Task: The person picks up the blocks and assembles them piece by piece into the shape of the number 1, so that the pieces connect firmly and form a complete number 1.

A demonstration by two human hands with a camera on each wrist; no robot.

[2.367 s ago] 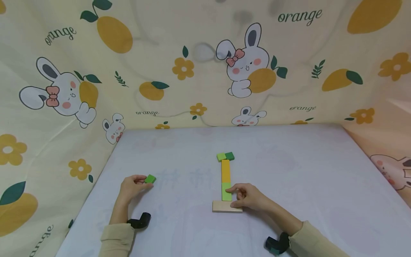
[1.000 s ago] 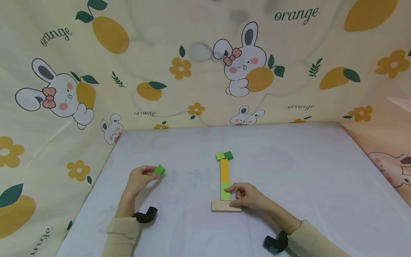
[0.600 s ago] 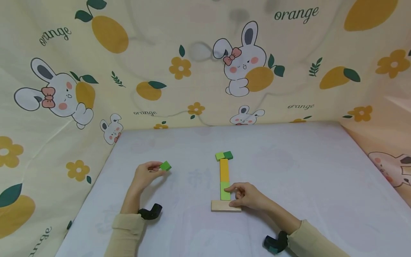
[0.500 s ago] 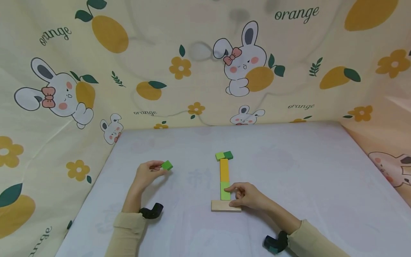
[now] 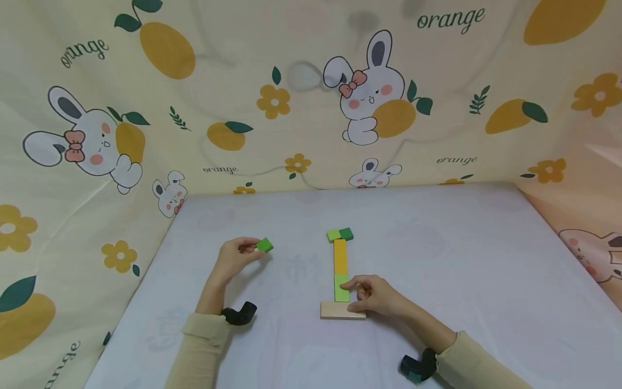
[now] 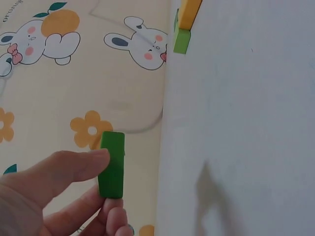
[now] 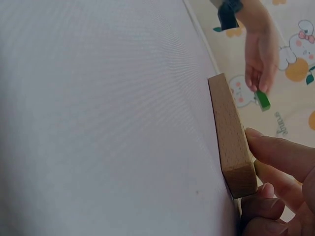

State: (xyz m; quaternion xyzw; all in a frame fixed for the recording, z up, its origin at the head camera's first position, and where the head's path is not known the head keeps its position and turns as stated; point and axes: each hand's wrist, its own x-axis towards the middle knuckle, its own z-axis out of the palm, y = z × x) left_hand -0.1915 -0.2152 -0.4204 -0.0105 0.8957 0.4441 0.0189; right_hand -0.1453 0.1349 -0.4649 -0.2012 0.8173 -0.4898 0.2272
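Observation:
My left hand pinches a green block between thumb and fingers, to the left of a row of blocks. In the left wrist view the thumb presses its side. My right hand grips the near end of the row: the thumb is on a pale wooden block and the index finger touches a light green block. Beyond that come a yellow block, then a small light green block and a dark green block side by side. The right fingertips are partly hidden.
A white table carries the blocks. Behind and beside it hangs a cream cloth printed with rabbits and oranges. Black wrist cameras, one near the left sleeve and one near the right, jut inward from the wrists.
My left hand has moved right and farther from me with the green block, closer to the row. My right hand and the row have stayed in place.

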